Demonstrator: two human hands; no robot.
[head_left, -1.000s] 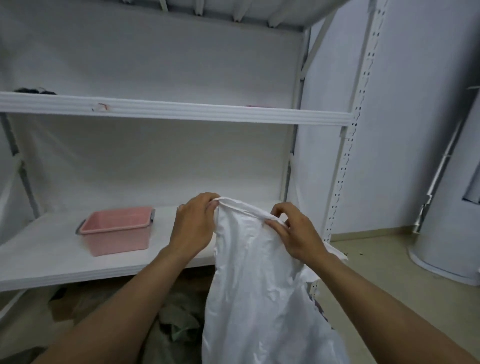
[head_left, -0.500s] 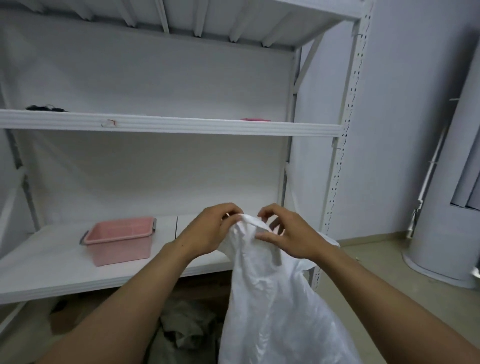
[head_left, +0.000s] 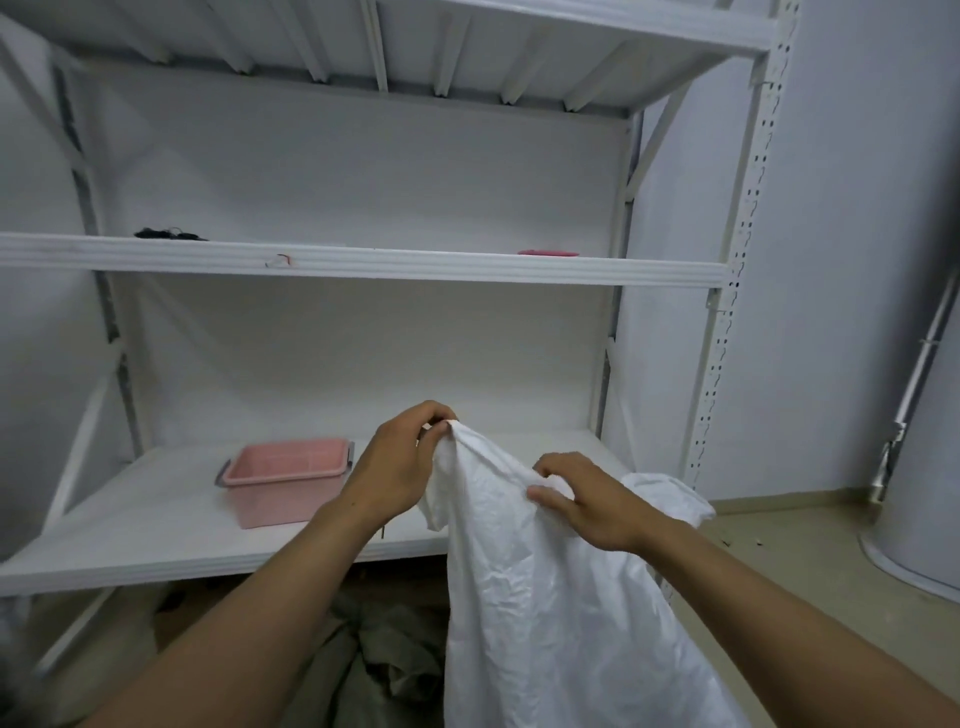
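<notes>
White cloth (head_left: 545, 597) hangs limp from both hands, in front of the shelf (head_left: 130, 519).
Thin and creased all over, the cloth looks light, soft and floppy. It seems unlikely to slip or tear and is best taken along its top edge so that it drapes open. The left hand (head_left: 400, 467) pinches the highest point of that edge between its fingers (head_left: 431, 415). The right hand (head_left: 597, 504), lower and to the right, curls its fingers (head_left: 558, 462) to bunch a fold against the thumb. The rest falls below the fingers, and a pink basket (head_left: 285, 488) sits left of them.
</notes>
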